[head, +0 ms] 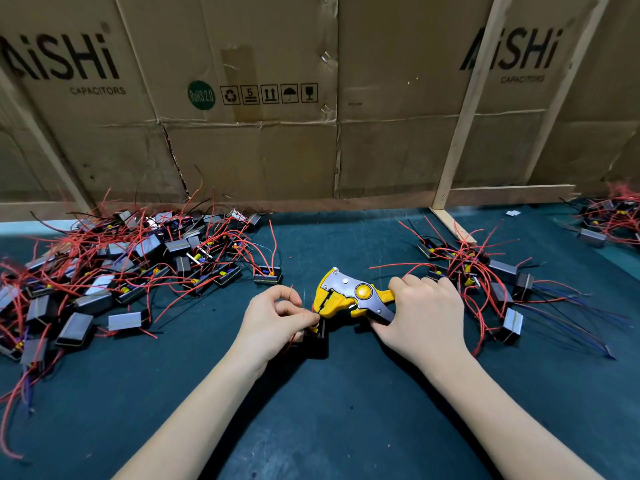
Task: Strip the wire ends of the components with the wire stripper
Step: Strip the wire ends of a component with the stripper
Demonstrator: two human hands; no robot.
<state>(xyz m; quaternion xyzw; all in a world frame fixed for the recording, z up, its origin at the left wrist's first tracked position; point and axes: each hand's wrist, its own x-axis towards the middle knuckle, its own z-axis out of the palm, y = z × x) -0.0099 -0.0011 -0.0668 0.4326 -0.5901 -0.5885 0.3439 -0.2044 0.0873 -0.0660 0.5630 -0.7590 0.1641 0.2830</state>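
Both forearms reach in over the green bench (346,427). Right hand (422,317) has its grip clenched round the wire stripper (349,296), hiding most of the handles. Left hand (277,320) pinches a red wire (313,308) at the stripper's mouth; the wire's tip is too small to make out. That wire's black component (317,337) sits half hidden under the left fingers. Tangled piles of components lie left (114,271) and right (485,282), before a cardboard wall (277,133).
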